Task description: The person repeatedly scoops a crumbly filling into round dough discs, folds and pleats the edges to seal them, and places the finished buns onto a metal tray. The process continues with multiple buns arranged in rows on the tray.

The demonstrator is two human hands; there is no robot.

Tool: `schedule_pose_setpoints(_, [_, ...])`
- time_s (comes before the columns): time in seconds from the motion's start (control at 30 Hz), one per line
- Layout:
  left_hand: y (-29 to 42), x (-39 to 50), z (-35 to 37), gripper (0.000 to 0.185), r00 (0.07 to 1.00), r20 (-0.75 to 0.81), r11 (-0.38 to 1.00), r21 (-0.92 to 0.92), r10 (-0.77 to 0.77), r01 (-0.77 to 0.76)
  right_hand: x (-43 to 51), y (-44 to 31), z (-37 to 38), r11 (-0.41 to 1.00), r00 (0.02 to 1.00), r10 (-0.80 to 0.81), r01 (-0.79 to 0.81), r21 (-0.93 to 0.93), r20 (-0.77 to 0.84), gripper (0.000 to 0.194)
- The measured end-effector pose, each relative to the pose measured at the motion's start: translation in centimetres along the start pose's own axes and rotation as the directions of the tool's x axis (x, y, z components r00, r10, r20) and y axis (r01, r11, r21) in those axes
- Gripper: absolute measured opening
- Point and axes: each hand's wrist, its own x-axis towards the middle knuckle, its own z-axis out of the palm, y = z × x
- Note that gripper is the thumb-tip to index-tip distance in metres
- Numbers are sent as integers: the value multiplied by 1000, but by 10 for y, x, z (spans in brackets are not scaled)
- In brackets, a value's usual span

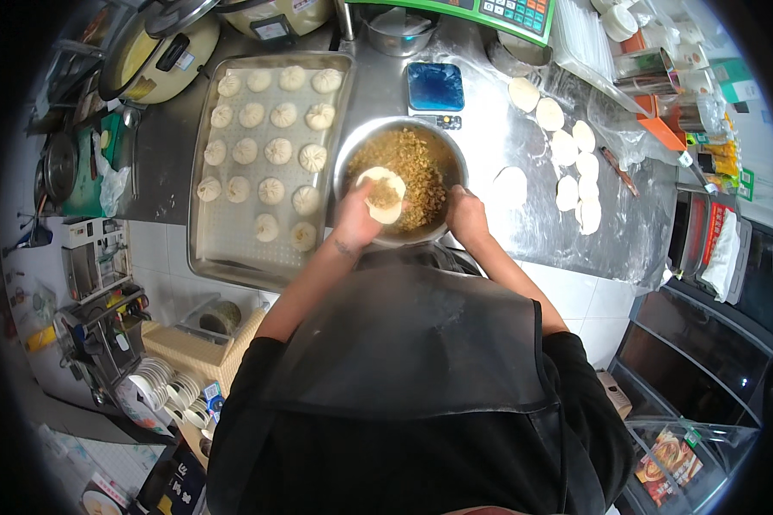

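Observation:
On my left hand (pixel 355 215) lies a round dough wrapper (pixel 396 183) with a mound of minced filling (pixel 382 194) at its middle. The hand is above the left part of a steel mixing bowl (pixel 344 149), which contains more of the crumbly brown filling (pixel 425 174). My right hand (pixel 467 212) is closed at the bowl's right rim; its fingertips are partly hidden. To the left, pleated filled buns (pixel 277 151) sit in rows on a perforated liner in a metal tray (pixel 222 267). Right of the bowl, a single flat wrapper (pixel 510 187) lies on the floured steel table (pixel 522 241).
More wrappers (pixel 563 148) lie farther right, some overlapping, beside a thin brown stick (pixel 618 170). Behind the bowl are a small blue-topped scale (pixel 435 87) and a green scale (pixel 515 16). Large cookers (pixel 161 61) stand back left. A lidded plastic container (pixel 596 55) is back right.

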Motion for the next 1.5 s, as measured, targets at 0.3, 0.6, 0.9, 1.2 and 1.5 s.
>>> schedule_pose_setpoints(0.3, [-2,-5,-10,39,996,37,991,101,86,-89,-3,-4,-5,321,831,303,-550,771,466,13])
schedule_pose_setpoints(0.6, [-13,11,19,42,997,-49,995,79,63,-59,-37,-28,-27,469,971,200,-214,857,133,14])
schedule_pose_setpoints(0.9, [-7,38,37,49,998,52,996,-83,33,-28,-56,-49,-16,877,845,-463,481,0,-268,42])
schedule_pose_setpoints(1.2, [0,11,19,44,991,106,987,-147,78,-62,-54,-42,-25,904,898,-279,366,223,-342,29])
schedule_pose_setpoints(1.5, [5,-15,-4,44,986,149,995,-72,72,-62,-7,-4,12,993,989,-111,113,17,-102,15])
